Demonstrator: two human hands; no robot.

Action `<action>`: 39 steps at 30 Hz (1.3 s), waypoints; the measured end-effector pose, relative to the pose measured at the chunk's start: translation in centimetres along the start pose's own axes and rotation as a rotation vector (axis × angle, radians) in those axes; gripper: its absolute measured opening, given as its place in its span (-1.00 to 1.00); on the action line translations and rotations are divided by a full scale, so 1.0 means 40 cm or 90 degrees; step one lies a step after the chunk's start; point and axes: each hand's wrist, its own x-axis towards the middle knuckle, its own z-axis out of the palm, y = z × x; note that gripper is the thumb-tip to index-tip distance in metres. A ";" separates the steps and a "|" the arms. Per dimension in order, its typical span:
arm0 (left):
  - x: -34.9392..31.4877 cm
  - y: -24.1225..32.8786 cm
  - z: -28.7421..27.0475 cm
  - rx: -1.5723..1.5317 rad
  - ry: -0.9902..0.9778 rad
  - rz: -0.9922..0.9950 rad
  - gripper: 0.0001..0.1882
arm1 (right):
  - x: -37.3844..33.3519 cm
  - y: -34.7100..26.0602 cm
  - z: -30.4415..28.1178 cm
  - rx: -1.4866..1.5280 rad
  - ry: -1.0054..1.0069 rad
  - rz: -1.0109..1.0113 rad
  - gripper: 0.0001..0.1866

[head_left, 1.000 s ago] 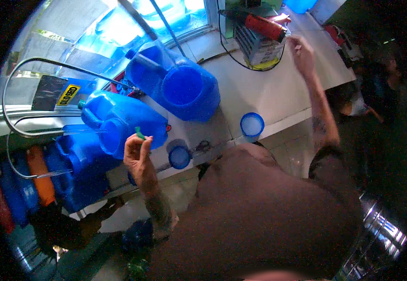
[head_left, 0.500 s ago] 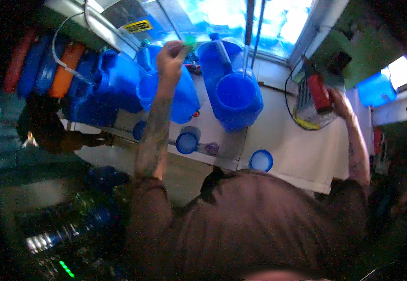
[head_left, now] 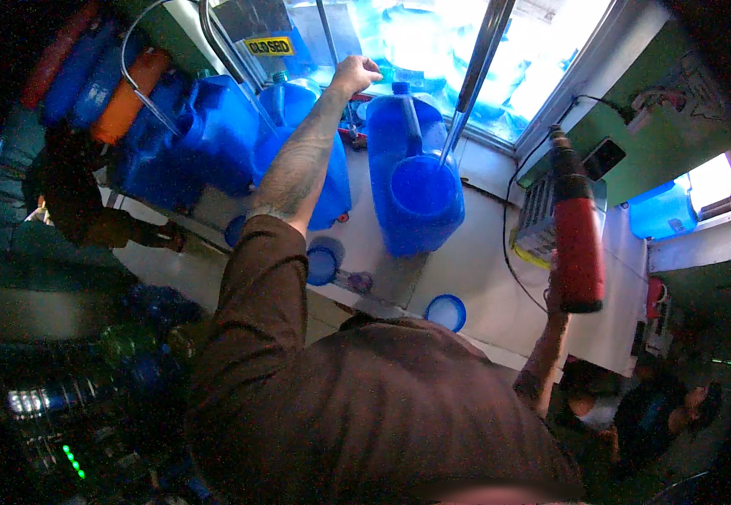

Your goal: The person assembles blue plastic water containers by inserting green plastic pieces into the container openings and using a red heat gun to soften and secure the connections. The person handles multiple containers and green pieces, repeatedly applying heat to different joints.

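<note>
Right hand [head_left: 561, 290] gripping a red heat gun [head_left: 577, 227], nozzle pointing away over the white surface [head_left: 483, 269]; left hand [head_left: 355, 74] reaching far, fingers curling at a blue jug's cap [head_left: 400, 87], grip unclear; blue lids [head_left: 446, 311] lying nearer the body

A large translucent blue plastic water jug [head_left: 412, 181] stands on the white countertop [head_left: 483, 278]. Round blue plastic lids [head_left: 447, 312] lie pale inside. The red-bodied, black-tipped heat gun [head_left: 578, 231] contrasts with the green wall [head_left: 664, 126]. An orange plastic container [head_left: 126, 105] sits among dark blue ones. The brown sleeve [head_left: 256, 320] is plain; the forearm [head_left: 298, 164] bears dark tattoo patterns.
</note>
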 end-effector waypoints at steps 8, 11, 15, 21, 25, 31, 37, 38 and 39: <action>0.044 -0.043 -0.002 -0.019 -0.064 -0.035 -0.69 | 0.030 -0.280 -0.227 0.482 -0.130 0.067 -0.53; 0.058 -0.048 0.000 -0.023 -0.102 -0.028 -0.68 | 0.021 -0.339 -0.221 0.492 0.043 0.050 -0.53; 0.069 -0.039 0.008 -0.019 -0.199 -0.018 -0.63 | 0.031 -0.353 -0.224 0.483 0.192 -0.014 -0.55; 0.057 0.009 0.039 -0.144 -0.253 -0.024 -0.59 | 0.061 -0.343 -0.282 0.452 0.351 -0.106 -0.58; 0.039 0.030 0.041 -0.222 -0.230 -0.030 -0.59 | 0.082 -0.336 -0.314 0.423 0.406 -0.140 -0.59; -0.017 0.020 0.087 -0.370 -0.060 -0.051 -0.45 | 0.095 -0.306 -0.339 0.405 0.429 -0.146 -0.61; -0.080 0.060 0.148 -0.528 0.302 -0.025 -0.83 | 0.111 -0.287 -0.338 0.402 0.413 -0.198 -0.53; -0.088 0.072 0.147 -0.513 0.344 0.006 -0.82 | 0.113 -0.284 -0.334 0.409 0.417 -0.206 -0.51; -0.097 0.082 0.141 -0.581 0.306 0.005 -0.80 | 0.114 -0.282 -0.338 0.381 0.395 -0.212 -0.51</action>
